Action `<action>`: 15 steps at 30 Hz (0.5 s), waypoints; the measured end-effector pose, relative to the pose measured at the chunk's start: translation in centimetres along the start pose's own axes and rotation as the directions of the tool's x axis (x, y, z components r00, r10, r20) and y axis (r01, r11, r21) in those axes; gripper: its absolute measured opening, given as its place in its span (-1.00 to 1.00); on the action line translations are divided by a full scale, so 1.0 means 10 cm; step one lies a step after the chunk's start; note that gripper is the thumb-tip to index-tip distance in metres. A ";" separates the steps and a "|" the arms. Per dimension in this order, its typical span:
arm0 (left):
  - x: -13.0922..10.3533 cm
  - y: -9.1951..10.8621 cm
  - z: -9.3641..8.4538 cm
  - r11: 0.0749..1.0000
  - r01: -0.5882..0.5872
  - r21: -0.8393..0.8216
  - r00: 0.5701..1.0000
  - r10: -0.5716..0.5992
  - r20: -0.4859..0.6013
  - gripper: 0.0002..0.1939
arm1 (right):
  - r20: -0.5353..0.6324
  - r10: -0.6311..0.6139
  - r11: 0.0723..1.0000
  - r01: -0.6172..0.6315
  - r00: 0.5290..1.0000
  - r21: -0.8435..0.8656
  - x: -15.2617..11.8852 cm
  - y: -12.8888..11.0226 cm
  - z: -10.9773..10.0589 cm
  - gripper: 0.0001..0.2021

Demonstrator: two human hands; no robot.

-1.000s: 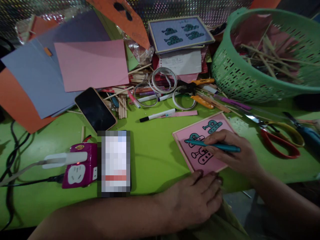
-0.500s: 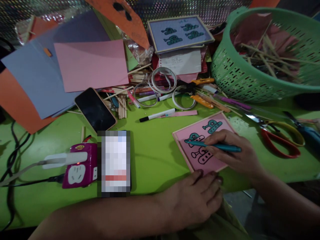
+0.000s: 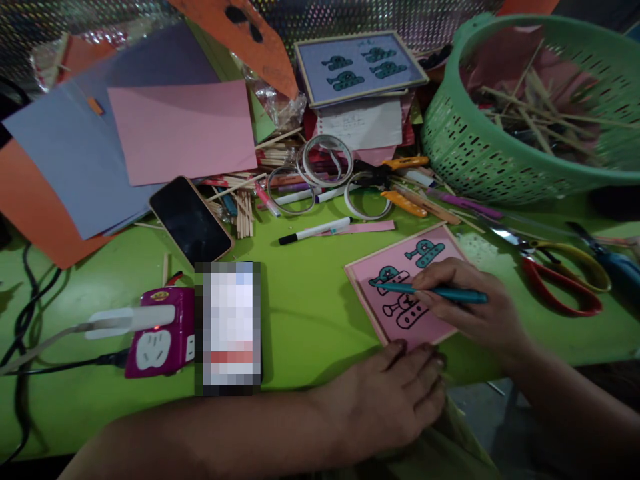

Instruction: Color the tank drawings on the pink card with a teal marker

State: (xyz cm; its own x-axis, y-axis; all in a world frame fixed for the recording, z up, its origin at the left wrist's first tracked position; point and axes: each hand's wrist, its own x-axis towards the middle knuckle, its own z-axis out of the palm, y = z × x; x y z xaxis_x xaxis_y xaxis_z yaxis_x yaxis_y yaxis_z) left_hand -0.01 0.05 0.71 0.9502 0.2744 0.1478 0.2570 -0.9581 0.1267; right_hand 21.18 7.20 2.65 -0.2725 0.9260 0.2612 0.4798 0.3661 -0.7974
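Note:
In my right hand [image 3: 463, 300] a teal felt-tip pen [image 3: 460, 294] is pinched between thumb and fingers. Its tip touches a tank drawing on a pink card [image 3: 367, 293] edged with thin wooden sticks. The upper tank [image 3: 424, 253] is coloured teal, another is partly teal, and a lower one [image 3: 413, 315] shows only black outlines on pink. Part of the card lies hidden under my right hand. My left hand [image 3: 395, 393] rests at the table's front edge, fingers laid out, their tips against the card's lower edge.
Left of the card lie a blurred-screen phone [image 3: 231, 327], a purple power socket [image 3: 160, 333] and a dark phone [image 3: 191, 220]. Behind are tape rolls [image 3: 327, 160], a white marker [image 3: 315, 230] and a framed blue card [image 3: 363, 67]. Scissors [image 3: 560, 287] and a green basket [image 3: 455, 140] stand right.
The teal pen and my right hand have shifted slightly to the right along the partly coloured tank. My left hand and the card have stayed in place.

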 end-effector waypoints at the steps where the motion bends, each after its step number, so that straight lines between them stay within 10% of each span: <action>1: 0.00 0.00 0.00 1.000 0.002 0.002 1.000 -0.002 0.001 -0.53 | -0.001 0.001 1.000 -0.001 1.000 -0.001 0.00 0.00 0.00 -0.91; 15: 0.00 0.01 0.01 1.000 0.004 -0.008 1.000 -0.004 0.010 -0.53 | -0.002 0.005 1.000 -0.005 1.000 -0.002 -0.02 0.03 0.01 -0.94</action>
State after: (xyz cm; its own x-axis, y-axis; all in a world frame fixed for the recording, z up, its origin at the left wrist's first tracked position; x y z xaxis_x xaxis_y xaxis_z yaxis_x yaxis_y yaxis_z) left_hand 0.02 -0.07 0.66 0.9509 0.2774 0.1372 0.2594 -0.9562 0.1353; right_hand 21.27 7.12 2.30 -0.2684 0.9279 0.2588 0.4823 0.3620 -0.7977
